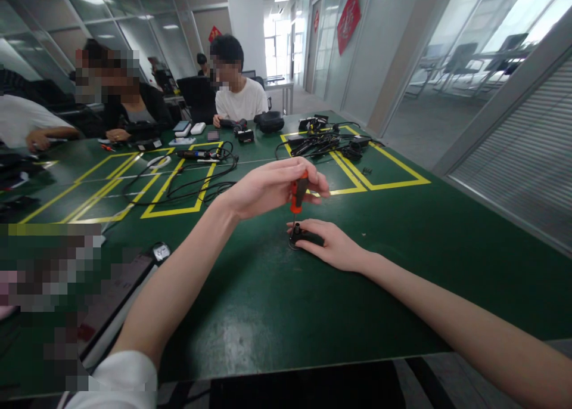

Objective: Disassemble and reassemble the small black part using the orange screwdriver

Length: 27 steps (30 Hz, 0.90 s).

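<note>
My left hand (281, 185) is closed round the handle of a red and black screwdriver (298, 195) from above. The screwdriver stands nearly upright, its thin shaft pointing down at a small black part (310, 237) on the green table (250, 313). Whether the tip sits in a screw is too small to tell. Below it, my right hand (335, 245) grips the black part from the right side and keeps it against the tabletop. A short round post rises from the part's left end, beside the shaft.
Yellow tape outlines (397, 186) mark the table. A heap of black cables and adapters (317, 143) lies beyond my hands; a looped black cable (179, 185) lies to the left. A person in a white shirt (241, 102) and others sit across the table. A dark flat device (120, 290) is at left.
</note>
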### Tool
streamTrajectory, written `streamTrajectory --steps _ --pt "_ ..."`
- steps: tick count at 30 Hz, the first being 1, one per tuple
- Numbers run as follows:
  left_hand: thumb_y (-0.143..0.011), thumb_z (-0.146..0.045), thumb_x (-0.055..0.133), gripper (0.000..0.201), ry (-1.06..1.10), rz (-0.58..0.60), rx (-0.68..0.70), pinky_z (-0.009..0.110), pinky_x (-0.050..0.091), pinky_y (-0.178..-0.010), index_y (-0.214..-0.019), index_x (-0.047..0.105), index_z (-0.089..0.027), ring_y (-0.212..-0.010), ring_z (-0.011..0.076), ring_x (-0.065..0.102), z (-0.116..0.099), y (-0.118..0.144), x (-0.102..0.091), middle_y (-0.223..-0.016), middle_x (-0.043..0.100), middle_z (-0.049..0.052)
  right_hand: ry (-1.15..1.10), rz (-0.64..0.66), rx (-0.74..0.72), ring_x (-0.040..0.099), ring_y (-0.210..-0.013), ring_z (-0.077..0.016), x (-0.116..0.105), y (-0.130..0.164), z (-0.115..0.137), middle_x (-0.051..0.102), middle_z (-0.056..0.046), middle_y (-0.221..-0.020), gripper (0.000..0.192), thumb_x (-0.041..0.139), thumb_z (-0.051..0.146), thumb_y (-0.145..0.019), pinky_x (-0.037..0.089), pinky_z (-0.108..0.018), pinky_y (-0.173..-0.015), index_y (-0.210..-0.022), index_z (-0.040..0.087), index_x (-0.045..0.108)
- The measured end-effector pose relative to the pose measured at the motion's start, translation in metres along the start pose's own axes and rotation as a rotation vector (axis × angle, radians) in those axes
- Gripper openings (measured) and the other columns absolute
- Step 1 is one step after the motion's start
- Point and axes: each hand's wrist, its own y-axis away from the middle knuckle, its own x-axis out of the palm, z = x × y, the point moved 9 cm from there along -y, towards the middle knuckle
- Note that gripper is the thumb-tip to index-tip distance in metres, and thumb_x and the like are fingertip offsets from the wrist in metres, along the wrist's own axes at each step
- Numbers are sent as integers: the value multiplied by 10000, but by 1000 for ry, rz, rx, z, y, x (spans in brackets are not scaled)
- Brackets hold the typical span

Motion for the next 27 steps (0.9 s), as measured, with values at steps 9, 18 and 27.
streamTrajectory --steps 9,18,27 --pt "-831 -276 758 227 -15 -123 30 172 279 -422 -891 559 -184 -381 34 343 -4 1 -9 -612 535 -65 -4 -2 1 737 -1169 -275 0 0 -2 761 -128 -1290 256 650 279 -983 592 -460 -1032 -1225 209 701" --pt "-854 -410 803 325 -55 7 14 382 584 -917 -785 647 -134 -976 238 733 -3 2 0 -1009 728 100 -1 2 -1 725 -1194 -274 0 1 0 749 -121 -1322 262 646 280 -990 576 -481 -1061 -1238 211 695" --pt "-883 -334 766 273 -33 -104 44 176 356 -452 -807 550 -185 -382 46 306 -1 -1 -3 -494 361 -110 -22 4 2 733 -1174 -276 0 0 -1 762 -123 -1285 269 644 265 -982 591 -473 -1031 -1243 219 693"
